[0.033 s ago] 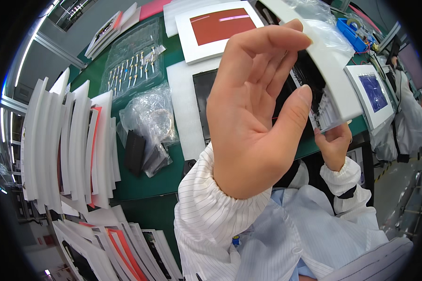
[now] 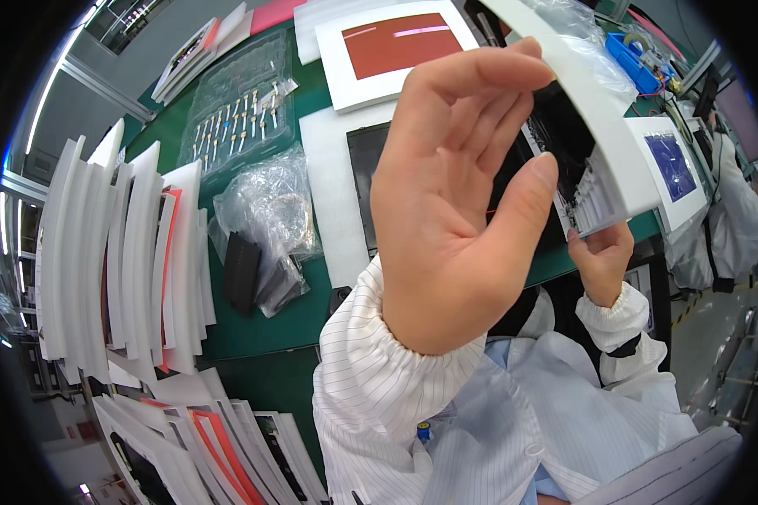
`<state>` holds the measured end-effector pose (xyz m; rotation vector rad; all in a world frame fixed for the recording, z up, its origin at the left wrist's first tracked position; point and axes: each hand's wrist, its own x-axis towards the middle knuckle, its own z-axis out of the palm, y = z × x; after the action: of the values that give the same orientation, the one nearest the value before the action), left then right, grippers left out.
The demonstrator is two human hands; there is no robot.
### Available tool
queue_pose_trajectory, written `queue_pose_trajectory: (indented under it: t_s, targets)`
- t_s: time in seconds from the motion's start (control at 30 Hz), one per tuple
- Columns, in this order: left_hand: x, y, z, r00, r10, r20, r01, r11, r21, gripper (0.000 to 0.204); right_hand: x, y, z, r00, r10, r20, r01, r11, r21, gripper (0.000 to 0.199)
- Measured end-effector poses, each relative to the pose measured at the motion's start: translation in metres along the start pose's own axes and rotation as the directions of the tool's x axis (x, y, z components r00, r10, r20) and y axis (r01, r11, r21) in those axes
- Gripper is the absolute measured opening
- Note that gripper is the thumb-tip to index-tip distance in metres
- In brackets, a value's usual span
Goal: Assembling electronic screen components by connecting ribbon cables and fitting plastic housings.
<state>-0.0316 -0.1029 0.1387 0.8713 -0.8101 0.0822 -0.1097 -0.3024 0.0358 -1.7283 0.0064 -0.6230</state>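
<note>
My left hand is raised large in the middle, palm facing right. Its fingers curve over and its thumb stands apart, with nothing in the palm. To its right a white housing is tipped up, its dark inside and pale ribbed edge turned toward the hand. My left fingertips overlap its upper edge; I cannot tell whether they touch. My right hand pinches the housing's lower corner between thumb and fingers. Behind my left hand a black panel lies on a white foam sheet, mostly hidden.
On the green table are a clear tray of small connectors and a plastic bag beside a black block. Foam-separated panels stand at left. A red-screened frame, a blue bin and a blue-screened frame lie beyond.
The white housing has shifted slightly to the right at its lower corner, and my right hand has moved a little with it. My left hand stays almost where it was.
</note>
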Motion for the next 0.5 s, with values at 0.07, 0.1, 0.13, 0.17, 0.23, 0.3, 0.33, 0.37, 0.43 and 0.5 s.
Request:
queue_pose_trajectory:
  t_s: [0.07,0.1,0.13,0.17,0.23,0.3,0.33,0.37,0.43,0.5]
  targets:
    - [-0.01,-0.003,-0.009,0.999,-0.035,-0.03,0.034,0.999,-0.015,0.042,-0.005,0.005,-0.008,0.998,0.052,-0.027,-0.051,0.999,0.007,0.04]
    - [-0.016,-0.008,-0.014,0.992,-0.079,-0.096,0.084,0.995,0.049,0.04,-0.006,0.008,-0.011,0.998,0.058,-0.03,-0.058,0.998,0.001,0.04]
    - [-0.023,-0.014,-0.02,0.979,-0.12,-0.162,0.138,0.984,0.109,0.039,-0.006,0.011,-0.014,0.997,0.06,-0.039,-0.06,0.998,0.0,0.038]
    - [-0.03,-0.016,-0.022,0.965,-0.176,-0.195,0.208,0.966,0.156,0.038,-0.006,0.009,-0.015,0.997,0.057,-0.046,-0.057,0.998,0.001,0.036]
    - [-0.051,-0.032,-0.027,0.93,-0.27,-0.249,0.324,0.923,0.208,0.035,-0.005,0.004,-0.012,0.994,0.067,-0.089,-0.065,0.998,0.025,0.03]
    - [-0.069,-0.055,-0.025,0.88,-0.386,-0.277,0.451,0.862,0.231,0.031,-0.006,0.009,-0.02,0.991,0.091,-0.093,-0.087,0.995,0.048,0.028]
    - [-0.078,-0.066,-0.022,0.862,-0.419,-0.284,0.489,0.834,0.256,0.029,-0.006,0.011,-0.021,0.99,0.079,-0.115,-0.073,0.996,0.057,0.026]
    - [-0.087,-0.076,-0.018,0.846,-0.437,-0.304,0.515,0.817,0.26,0.026,-0.006,0.011,-0.021,0.99,0.084,-0.116,-0.078,0.995,0.054,0.026]
    - [-0.098,-0.09,-0.009,0.819,-0.482,-0.312,0.566,0.767,0.301,0.025,-0.005,0.01,-0.024,0.988,0.091,-0.122,-0.084,0.995,0.062,0.026]
    - [-0.105,-0.1,0.003,0.805,-0.498,-0.323,0.588,0.744,0.318,0.025,-0.005,0.009,-0.019,0.987,0.087,-0.137,-0.076,0.993,0.084,0.025]
